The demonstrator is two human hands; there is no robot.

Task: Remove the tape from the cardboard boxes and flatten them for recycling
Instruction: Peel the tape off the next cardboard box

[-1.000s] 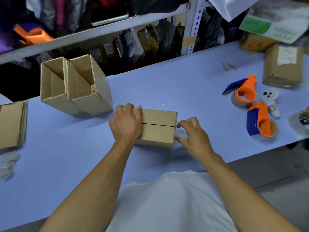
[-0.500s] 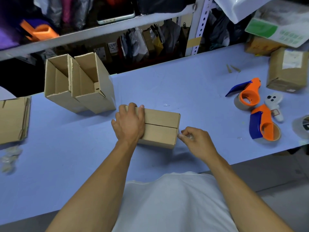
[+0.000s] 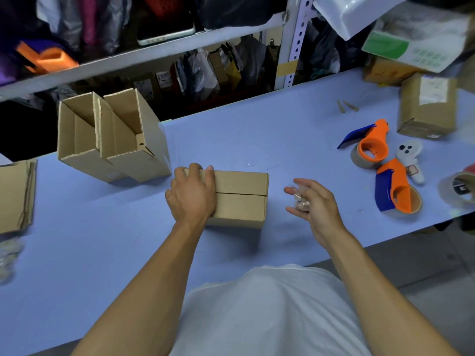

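Note:
A small closed cardboard box [image 3: 239, 199] lies on the blue table [image 3: 257, 140] in front of me, a bare seam running along its top. My left hand [image 3: 191, 194] rests on its left end, fingers curled over the far edge. My right hand [image 3: 316, 204] hovers a little to the right of the box, apart from it. A crumpled strip of clear tape [image 3: 298, 197] is pinched at its fingertips.
Two open empty boxes [image 3: 77, 150] [image 3: 133, 150] stand at the back left, beside flattened cardboard [image 3: 15, 194] and wads of clear tape [image 3: 9, 255]. Right: two orange tape dispensers [image 3: 372, 147] [image 3: 395, 194], a white toy [image 3: 411, 160], a tape roll [image 3: 460, 191], a sealed box [image 3: 426, 106].
My right hand has pulled away from the box's right end to the right and upward, taking the clear tape with it. My left hand stays on the box.

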